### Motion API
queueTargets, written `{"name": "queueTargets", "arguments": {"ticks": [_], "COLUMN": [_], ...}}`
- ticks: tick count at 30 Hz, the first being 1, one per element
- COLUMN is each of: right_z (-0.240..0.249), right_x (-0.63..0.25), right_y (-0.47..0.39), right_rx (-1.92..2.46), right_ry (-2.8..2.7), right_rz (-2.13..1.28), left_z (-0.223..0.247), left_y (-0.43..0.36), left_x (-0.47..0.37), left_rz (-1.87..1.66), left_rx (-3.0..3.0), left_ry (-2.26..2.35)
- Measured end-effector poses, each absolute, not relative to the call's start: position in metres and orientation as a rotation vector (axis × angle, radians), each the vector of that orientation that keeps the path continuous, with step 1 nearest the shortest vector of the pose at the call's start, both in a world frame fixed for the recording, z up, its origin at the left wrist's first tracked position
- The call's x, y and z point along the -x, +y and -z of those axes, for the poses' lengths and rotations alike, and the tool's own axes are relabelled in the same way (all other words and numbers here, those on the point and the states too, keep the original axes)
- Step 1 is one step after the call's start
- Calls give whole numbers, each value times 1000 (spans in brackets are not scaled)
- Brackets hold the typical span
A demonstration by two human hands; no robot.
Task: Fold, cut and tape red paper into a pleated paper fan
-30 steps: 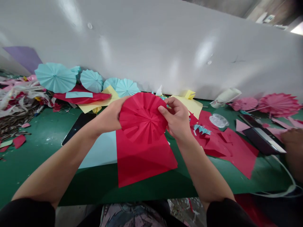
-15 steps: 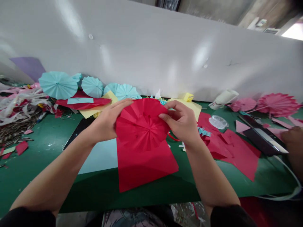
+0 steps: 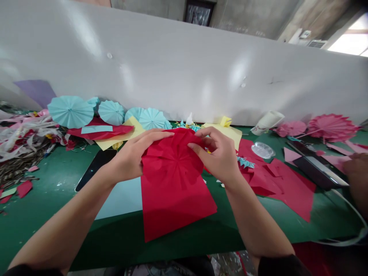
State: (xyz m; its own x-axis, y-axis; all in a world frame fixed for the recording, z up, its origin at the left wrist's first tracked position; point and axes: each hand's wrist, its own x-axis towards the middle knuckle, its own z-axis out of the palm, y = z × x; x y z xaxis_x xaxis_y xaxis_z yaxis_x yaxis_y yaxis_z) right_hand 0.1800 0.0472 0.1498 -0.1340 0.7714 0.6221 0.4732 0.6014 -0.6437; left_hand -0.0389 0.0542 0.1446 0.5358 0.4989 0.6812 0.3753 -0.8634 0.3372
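A round red paper rosette (image 3: 175,163), pleated out from its centre, is held up between my two hands over the table. My left hand (image 3: 130,157) curves round its left edge, with the thumb hidden behind the paper. On the other side, my right hand (image 3: 217,155) pinches the upper right rim between thumb and fingers. Beneath the rosette lies a flat red paper sheet (image 3: 175,214). A light blue sheet (image 3: 122,197) rests partly under that, to the left.
Light blue rosettes (image 3: 70,112) lean against the white partition (image 3: 172,61). A dark phone (image 3: 96,168) lies left, beside tangled ribbon scraps (image 3: 25,132). Red papers (image 3: 296,188), a clear plastic disc (image 3: 263,150) and pink rosettes (image 3: 332,127) are right. Another person's hand (image 3: 356,172) shows at the right edge.
The rosette has tipped, its top folds bunching and its face showing less flat. My left fingers reach further over its top edge. The view has tilted slightly upward.
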Motion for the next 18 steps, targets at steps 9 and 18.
{"name": "queueTargets", "arguments": {"ticks": [9, 18], "right_z": [-151, -148], "right_x": [-180, -174], "right_y": [43, 34], "right_rx": [931, 887], "right_ry": [-1801, -1702], "right_rz": [-23, 225], "left_z": [-144, -136], "left_y": [55, 63], "left_x": [38, 39], "left_rz": [-1376, -1535], "left_rx": [-2714, -2699], "left_ry": [656, 522]}}
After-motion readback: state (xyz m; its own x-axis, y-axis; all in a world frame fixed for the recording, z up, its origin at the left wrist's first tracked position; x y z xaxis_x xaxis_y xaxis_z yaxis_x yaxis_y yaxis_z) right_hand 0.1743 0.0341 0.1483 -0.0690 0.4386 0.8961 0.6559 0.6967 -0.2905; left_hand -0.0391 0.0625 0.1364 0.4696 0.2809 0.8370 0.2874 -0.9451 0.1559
